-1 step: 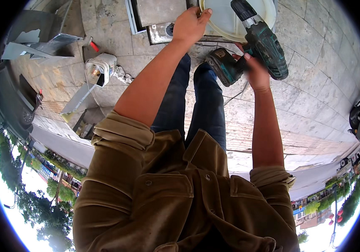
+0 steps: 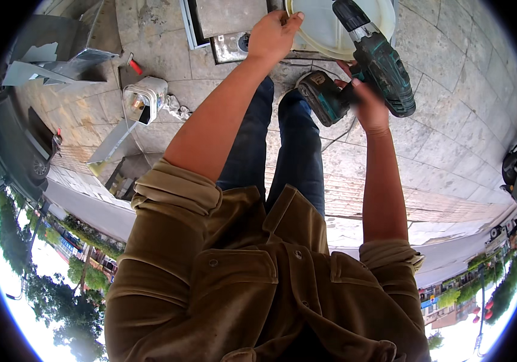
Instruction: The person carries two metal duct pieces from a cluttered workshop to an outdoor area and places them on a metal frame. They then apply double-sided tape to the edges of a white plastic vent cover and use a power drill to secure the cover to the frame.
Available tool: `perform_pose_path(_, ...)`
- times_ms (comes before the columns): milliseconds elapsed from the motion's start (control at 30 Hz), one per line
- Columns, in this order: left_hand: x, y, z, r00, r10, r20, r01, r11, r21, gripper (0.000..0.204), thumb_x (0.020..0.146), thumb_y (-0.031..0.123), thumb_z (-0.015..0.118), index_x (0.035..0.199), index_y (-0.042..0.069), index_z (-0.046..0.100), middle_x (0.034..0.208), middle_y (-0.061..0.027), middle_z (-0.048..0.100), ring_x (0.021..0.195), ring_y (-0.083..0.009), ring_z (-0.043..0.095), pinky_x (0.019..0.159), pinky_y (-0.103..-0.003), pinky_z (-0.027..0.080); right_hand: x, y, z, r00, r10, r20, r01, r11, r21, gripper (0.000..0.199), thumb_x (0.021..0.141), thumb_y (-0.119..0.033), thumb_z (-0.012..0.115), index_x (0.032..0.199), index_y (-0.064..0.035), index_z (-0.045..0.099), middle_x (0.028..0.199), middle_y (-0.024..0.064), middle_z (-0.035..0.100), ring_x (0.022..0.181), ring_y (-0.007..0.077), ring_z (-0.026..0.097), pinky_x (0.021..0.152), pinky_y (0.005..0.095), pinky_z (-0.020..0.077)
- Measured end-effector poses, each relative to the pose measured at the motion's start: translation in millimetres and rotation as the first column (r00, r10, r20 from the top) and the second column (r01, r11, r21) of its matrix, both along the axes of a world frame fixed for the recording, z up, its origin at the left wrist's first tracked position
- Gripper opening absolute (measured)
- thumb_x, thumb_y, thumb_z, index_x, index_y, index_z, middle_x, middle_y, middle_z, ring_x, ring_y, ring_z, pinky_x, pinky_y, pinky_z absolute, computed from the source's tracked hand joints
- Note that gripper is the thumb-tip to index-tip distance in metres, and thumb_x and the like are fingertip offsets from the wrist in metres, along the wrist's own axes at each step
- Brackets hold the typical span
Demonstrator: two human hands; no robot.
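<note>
In my right hand [image 2: 369,107] is a dark green and black cordless drill [image 2: 385,69], gripped by its handle. Its chuck points up and left, over a round whitish plastic piece [image 2: 321,27] with a raised, yellowish rim. Whether that piece is a lid or a tub I cannot tell, since the upper edge of the view cuts it off. My left hand [image 2: 273,35] is closed at its left rim, thumb on top and the other fingers partly hidden. The drill's battery [image 2: 323,99] hangs near my right knee.
A metal box with a grey panel [image 2: 228,18] stands beyond my left hand. To the left lie a white bucket [image 2: 145,99] with things in it, a red-handled tool [image 2: 134,64] and bent sheet metal [image 2: 59,54]. A parked car [image 2: 17,145] is at far left.
The drill and my right hand have dropped very slightly toward me. My left hand keeps its place at the rim.
</note>
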State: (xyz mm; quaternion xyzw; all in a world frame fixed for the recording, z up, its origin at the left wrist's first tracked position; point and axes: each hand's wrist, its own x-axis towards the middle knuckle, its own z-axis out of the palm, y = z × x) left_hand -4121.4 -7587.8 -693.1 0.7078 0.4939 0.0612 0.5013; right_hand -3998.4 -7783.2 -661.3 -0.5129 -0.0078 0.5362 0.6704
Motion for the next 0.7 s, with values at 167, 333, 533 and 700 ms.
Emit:
perform_pose_path(167,-8.1,-2.3,-8.4,0.999,0.050,-0.007,-0.050,0.988,-0.148,0.056,0.083,0.057,0.053,0.085,0.002,0.062,0.074,-0.0149,0.063,0.073,-0.0315,0.061,0.069,-0.038,0.048,1.2,-40.4,66.6,0.989,0.077,0.124,-0.072,0.996,-0.049,0.058,0.077,-0.022,0.070,0.126,-0.0029,0.047,0.124,0.0157,0.054,0.116,0.0323,0.051,0.091,0.0388,0.0432)
perform_pose_path(333,-5.5,-0.1,-10.8,0.996,-0.004,-0.094,-0.007,0.993,-0.118,0.060,0.080,0.062,0.055,0.084,0.003,0.061,0.072,-0.0130,0.062,0.071,-0.0274,0.061,0.070,-0.037,0.048,14.3,-114.7,122.7,0.959,0.185,0.217,-0.157,0.977,-0.142,0.069,0.074,-0.027,0.070,0.128,0.0024,0.039,0.086,0.0125,0.056,0.084,0.0219,0.054,0.088,0.0379,0.0397)
perform_pose_path(533,-7.9,5.7,17.4,0.997,0.009,-0.081,0.013,0.966,0.260,0.052,0.079,0.057,0.062,0.087,0.005,0.062,0.064,-0.0021,0.055,0.056,-0.0135,0.051,0.056,-0.028,0.044,11.9,-156.4,167.7,0.957,0.081,0.278,-0.009,0.968,-0.251,0.075,0.074,-0.029,0.070,0.130,0.0032,0.032,0.080,0.0086,0.049,0.076,0.0199,0.049,0.085,0.0373,0.0383)
perform_pose_path(700,45.0,12.1,54.0,0.854,-0.512,-0.097,0.389,0.502,0.772,0.051,0.078,0.057,0.062,0.101,0.012,0.063,0.070,-0.0050,0.058,0.060,-0.0188,0.057,0.051,-0.031,0.046,-1.9,-173.0,176.9,0.961,-0.082,0.264,0.159,0.945,-0.285,0.075,0.074,-0.030,0.070,0.129,0.0040,0.032,0.078,0.0080,0.048,0.075,0.0194,0.048,0.082,0.0374,0.0383)
